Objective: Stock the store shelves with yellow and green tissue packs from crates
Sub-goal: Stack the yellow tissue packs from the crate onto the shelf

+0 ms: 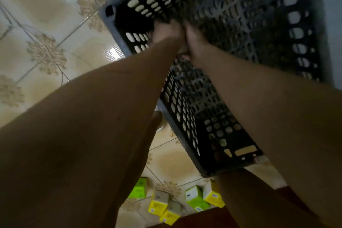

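- Crate (231,46): I held the dark, perforated plastic crate tipped, its open inside facing the camera and nothing visible in it. Both hands met at its near long wall.
- Left hand (165,32) and right hand (196,42): each seemed curled over that wall, touching one another. Blur hid the fingers, so I could not tell the grip for certain.
- Tissue packs: two green packs (196,198) and several yellow packs (159,204) lay loose on the tiled floor (46,24), below the crate's near corner.
- Advice, as I judged it: I should have set the empty crate down away from the packs, then gathered them for shelving.
- Hidden: no shelf showed. My forearms covered much of the floor and may have hidden more packs. The pack labels were unreadable.
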